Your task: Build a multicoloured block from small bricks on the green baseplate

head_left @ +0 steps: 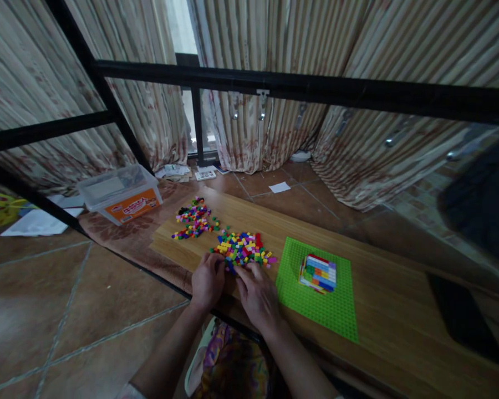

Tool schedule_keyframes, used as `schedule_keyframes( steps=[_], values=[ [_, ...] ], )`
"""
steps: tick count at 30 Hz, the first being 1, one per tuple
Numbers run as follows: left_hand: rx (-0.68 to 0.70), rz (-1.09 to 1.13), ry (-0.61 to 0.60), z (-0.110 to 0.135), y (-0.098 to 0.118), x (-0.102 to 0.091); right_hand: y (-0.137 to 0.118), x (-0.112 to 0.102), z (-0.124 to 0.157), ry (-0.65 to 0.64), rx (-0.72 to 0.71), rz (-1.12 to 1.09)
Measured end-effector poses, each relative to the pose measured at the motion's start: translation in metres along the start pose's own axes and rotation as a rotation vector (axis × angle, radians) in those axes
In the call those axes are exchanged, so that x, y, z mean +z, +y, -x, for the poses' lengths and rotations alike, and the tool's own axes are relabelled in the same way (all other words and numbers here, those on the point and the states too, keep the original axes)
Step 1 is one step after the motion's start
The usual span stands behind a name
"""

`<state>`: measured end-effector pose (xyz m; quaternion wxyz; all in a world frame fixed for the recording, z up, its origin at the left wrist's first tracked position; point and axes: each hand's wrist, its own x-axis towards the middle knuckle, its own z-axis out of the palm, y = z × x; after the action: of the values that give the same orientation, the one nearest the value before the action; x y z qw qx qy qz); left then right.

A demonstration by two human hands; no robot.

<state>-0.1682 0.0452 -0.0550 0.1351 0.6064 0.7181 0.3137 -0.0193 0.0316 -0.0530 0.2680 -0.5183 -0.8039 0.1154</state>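
On the board [382, 299], from left to right: the left brick pile [195, 218], the right brick pile [242, 245], the baseplate [341, 310] and, near the right end, the flat slab [461, 313]. On the baseplate, the brick block [319, 272]. At the right brick pile's near edge, the left hand [208, 279] and right hand [258, 293], side by side. Beyond the board's left end, the tub [120, 191]. Behind the board, the paper sheet [280, 187]; farther back, the curtains [270, 44].

From above and near, the head camera faces forward and down over both hands [258, 299].
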Motion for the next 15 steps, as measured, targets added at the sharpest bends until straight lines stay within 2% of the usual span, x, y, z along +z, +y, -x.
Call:
schedule_keyframes(
  steps=[8,15],
  values=[
    [-0.065,0.008,0.024,-0.0049,-0.0002,0.0006,-0.002,0.0012,-0.0039,0.018,0.045,-0.041],
    [0.073,0.166,0.114,-0.0075,0.003,0.0053,-0.0013,0.001,-0.0023,0.064,0.069,-0.115]
  ],
)
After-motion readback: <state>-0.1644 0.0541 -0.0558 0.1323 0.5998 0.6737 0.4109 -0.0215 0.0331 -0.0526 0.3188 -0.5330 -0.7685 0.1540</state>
